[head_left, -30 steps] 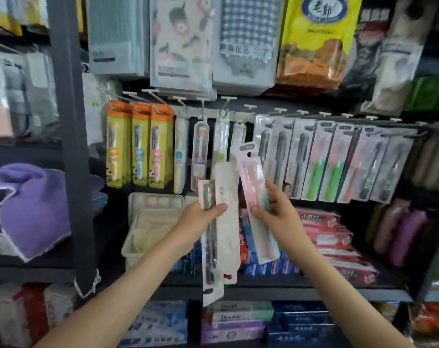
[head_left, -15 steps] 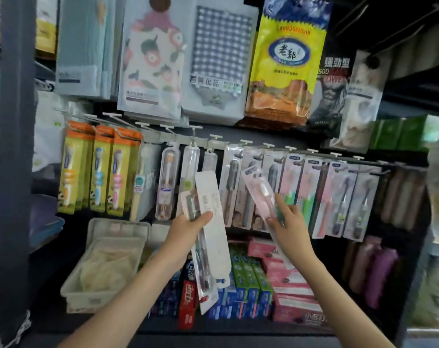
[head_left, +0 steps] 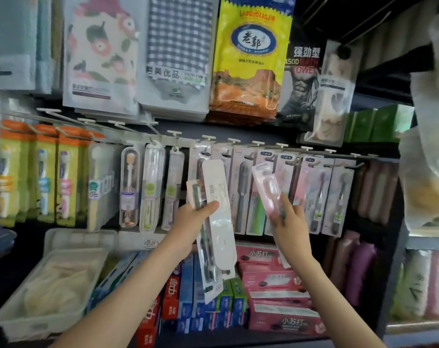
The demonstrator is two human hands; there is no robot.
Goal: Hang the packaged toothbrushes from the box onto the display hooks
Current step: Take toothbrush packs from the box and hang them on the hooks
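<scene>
My left hand (head_left: 192,219) grips a small stack of toothbrush packs, a long white one (head_left: 219,214) in front and a clear one with a dark green brush (head_left: 208,262) behind it. My right hand (head_left: 287,222) holds a pink toothbrush pack (head_left: 268,187), its top tilted left just below the row of white-tipped display hooks (head_left: 257,143). Toothbrush packs (head_left: 316,194) hang from most of those hooks. The box is not in view.
Orange-and-green boxed toothbrushes (head_left: 45,174) hang at the left. Towels and a yellow bag (head_left: 248,59) hang above the hooks. Below sit toothpaste boxes (head_left: 276,285) and a white plastic tray (head_left: 15,315). A shelf post (head_left: 394,272) stands at the right.
Both hands have risen toward the hook row with their packs. The pink pack has moved up and right, in front of the hanging packs. The view has tilted upward.
</scene>
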